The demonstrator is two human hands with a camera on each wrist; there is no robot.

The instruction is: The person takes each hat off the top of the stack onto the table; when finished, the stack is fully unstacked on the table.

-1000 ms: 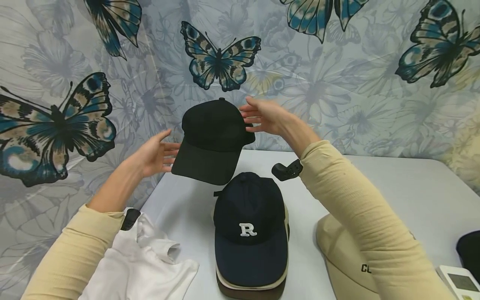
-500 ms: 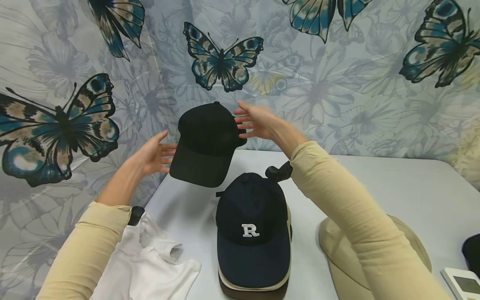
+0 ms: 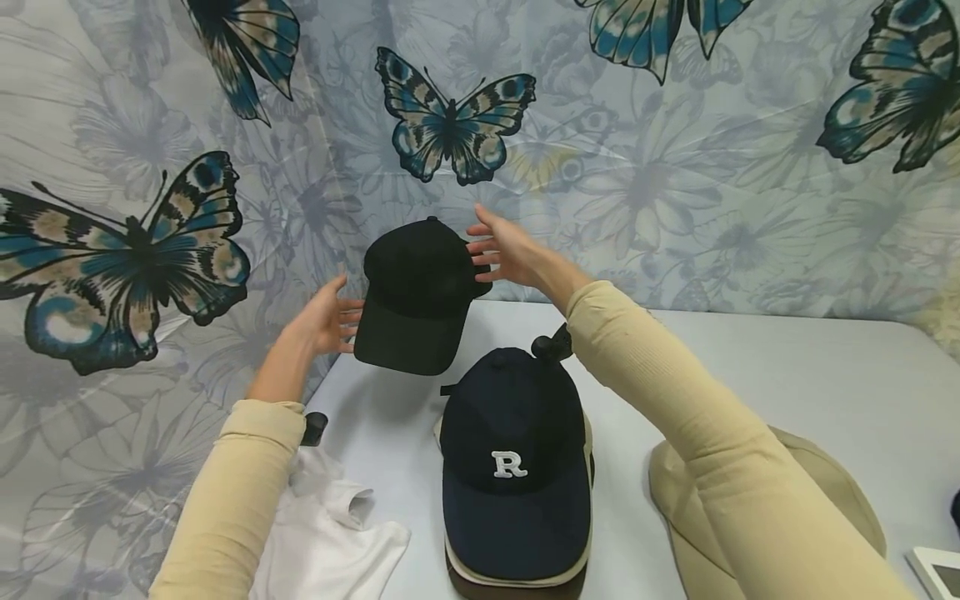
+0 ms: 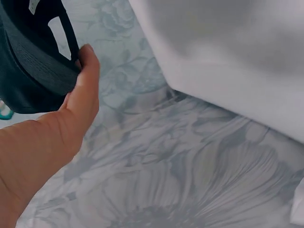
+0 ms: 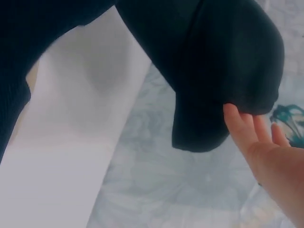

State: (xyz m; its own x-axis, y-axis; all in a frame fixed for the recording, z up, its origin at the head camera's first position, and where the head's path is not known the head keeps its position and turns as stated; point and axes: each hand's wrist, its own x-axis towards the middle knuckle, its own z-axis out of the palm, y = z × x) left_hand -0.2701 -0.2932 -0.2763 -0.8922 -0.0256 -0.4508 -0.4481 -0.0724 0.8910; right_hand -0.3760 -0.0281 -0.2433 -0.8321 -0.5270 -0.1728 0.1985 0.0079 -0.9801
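A plain black cap (image 3: 420, 275) is held up in the air between my two hands, its brim tilted down toward me. My left hand (image 3: 321, 321) touches its left side with extended fingers, thumb raised clear of it; some fingertips are hidden behind the brim. On the other side, my right hand (image 3: 510, 250) rests straight fingers against the crown's side. The left wrist view shows the cap's inside and back strap (image 4: 70, 35). Just below and to the right, a navy cap (image 3: 517, 408) with a white R tops a stack of caps on the white table (image 3: 622, 400).
A white cloth garment (image 3: 330, 533) lies at the table's left, under my left forearm. Partly covered by my right sleeve is a beige cap (image 3: 686, 500). A white device (image 3: 933, 567) sits at the right edge. Butterfly-print fabric (image 3: 600, 192) hangs behind the table.
The black cap and my right hand have shifted left and slightly down. My left forearm has swung rightward, with the fingers still at the cap's edge. The whole view has drifted slightly.
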